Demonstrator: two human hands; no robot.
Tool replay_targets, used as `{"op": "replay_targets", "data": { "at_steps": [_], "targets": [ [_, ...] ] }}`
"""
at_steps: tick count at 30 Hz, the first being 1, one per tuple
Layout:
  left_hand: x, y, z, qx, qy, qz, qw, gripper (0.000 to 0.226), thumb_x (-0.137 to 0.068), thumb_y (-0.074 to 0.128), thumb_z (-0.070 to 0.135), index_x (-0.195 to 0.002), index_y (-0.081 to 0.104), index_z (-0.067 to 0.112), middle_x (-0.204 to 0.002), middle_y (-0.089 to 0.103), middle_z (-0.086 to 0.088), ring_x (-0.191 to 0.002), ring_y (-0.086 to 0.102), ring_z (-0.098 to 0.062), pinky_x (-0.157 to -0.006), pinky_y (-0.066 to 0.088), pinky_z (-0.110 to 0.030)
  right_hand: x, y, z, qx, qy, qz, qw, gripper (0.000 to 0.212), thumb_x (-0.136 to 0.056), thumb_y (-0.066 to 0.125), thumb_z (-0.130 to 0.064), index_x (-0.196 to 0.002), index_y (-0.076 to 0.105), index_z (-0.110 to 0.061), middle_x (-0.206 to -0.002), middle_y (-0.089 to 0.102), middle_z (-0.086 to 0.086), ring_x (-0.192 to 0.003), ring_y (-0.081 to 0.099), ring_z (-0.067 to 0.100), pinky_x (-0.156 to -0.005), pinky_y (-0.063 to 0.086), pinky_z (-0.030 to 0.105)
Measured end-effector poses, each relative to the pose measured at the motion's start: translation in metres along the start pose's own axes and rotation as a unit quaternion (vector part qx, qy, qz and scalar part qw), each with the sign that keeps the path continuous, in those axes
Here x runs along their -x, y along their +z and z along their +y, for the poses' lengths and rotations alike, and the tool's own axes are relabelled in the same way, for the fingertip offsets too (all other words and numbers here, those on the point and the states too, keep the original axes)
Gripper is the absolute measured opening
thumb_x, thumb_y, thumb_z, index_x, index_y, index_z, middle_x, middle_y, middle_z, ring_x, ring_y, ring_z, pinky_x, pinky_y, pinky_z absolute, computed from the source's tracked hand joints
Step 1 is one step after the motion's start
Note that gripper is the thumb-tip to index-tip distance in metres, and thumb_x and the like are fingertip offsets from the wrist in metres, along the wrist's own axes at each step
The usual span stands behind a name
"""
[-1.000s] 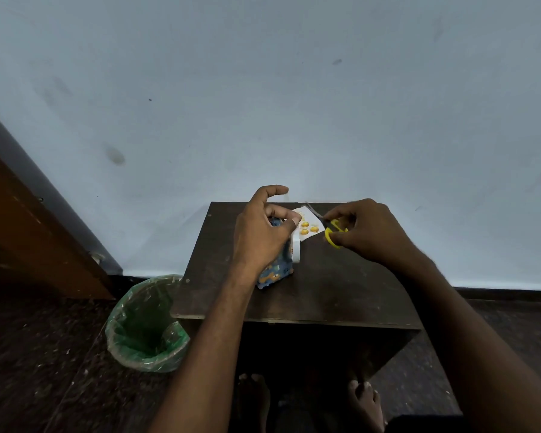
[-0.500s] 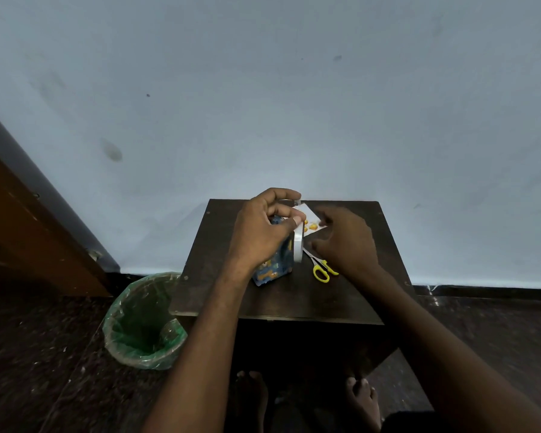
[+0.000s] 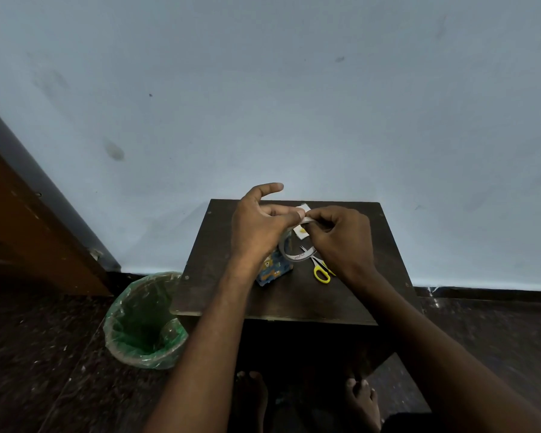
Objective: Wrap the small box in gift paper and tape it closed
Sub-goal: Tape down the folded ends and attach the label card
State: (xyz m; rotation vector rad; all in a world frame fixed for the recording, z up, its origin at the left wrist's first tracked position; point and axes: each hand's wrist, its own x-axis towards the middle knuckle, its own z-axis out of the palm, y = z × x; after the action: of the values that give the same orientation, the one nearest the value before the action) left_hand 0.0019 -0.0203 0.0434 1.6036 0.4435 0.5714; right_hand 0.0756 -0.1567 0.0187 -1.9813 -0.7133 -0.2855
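Note:
A small box wrapped in blue patterned gift paper (image 3: pixel 274 270) stands on the dark wooden table (image 3: pixel 294 301), partly hidden under my left wrist. My left hand (image 3: pixel 260 226) is raised above it and holds a white tape roll (image 3: pixel 294 253), index finger sticking up. My right hand (image 3: pixel 341 235) pinches the tape's free end near the left thumb. Yellow-handled scissors (image 3: pixel 320 270) lie on the table below my right hand. A white paper scrap with orange print (image 3: pixel 302 231) lies behind the hands.
A bin lined with a green bag (image 3: pixel 144 323) stands on the floor left of the table. A pale wall rises right behind the table, and a brown wooden door (image 3: pixel 22 232) is at the far left. Bare feet (image 3: pixel 361 398) show under the table's front edge.
My right hand put the scissors down on the table and moved up to the tape. My left hand lifted off the box with the tape roll.

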Motion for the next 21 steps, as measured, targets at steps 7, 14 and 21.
{"op": "replay_targets", "data": {
  "at_steps": [7,14,21],
  "targets": [
    [-0.0023,0.0027,-0.0003,-0.043,-0.004,0.018,0.999,0.055,-0.081,0.088,0.015,-0.13,0.066,0.021,-0.084,0.082,0.006,-0.093,0.078,-0.005,-0.102,0.057,-0.035,0.0033,0.0007,-0.0006,0.058,-0.083,0.083,0.991,0.017,-0.079,0.075,-0.014,-0.087,0.083,-0.026,-0.076,0.072,-0.009,-0.067,0.058,0.004,-0.061,0.044,0.023],
    [-0.0057,-0.0004,-0.006,-0.084,0.004,0.024,0.996,0.061,-0.079,0.088,0.033,-0.135,0.066,0.021,-0.083,0.081,0.009,-0.097,0.077,-0.008,-0.103,0.057,-0.041,0.0045,0.0018,-0.0019,0.059,-0.137,0.111,0.983,0.028,-0.073,0.074,0.004,-0.087,0.083,-0.018,-0.078,0.071,-0.004,-0.064,0.062,0.013,-0.059,0.042,0.023],
    [-0.0061,-0.0057,-0.0065,-0.133,0.024,0.053,0.989,0.062,-0.093,0.073,0.006,-0.151,0.053,0.014,-0.105,0.082,0.01,-0.107,0.072,0.001,-0.105,0.053,-0.027,-0.0021,-0.0046,0.0033,0.051,-0.134,0.101,0.984,0.027,-0.072,0.069,0.004,-0.086,0.08,-0.016,-0.082,0.072,-0.004,-0.069,0.064,0.013,-0.061,0.047,0.027]
  ]
}}
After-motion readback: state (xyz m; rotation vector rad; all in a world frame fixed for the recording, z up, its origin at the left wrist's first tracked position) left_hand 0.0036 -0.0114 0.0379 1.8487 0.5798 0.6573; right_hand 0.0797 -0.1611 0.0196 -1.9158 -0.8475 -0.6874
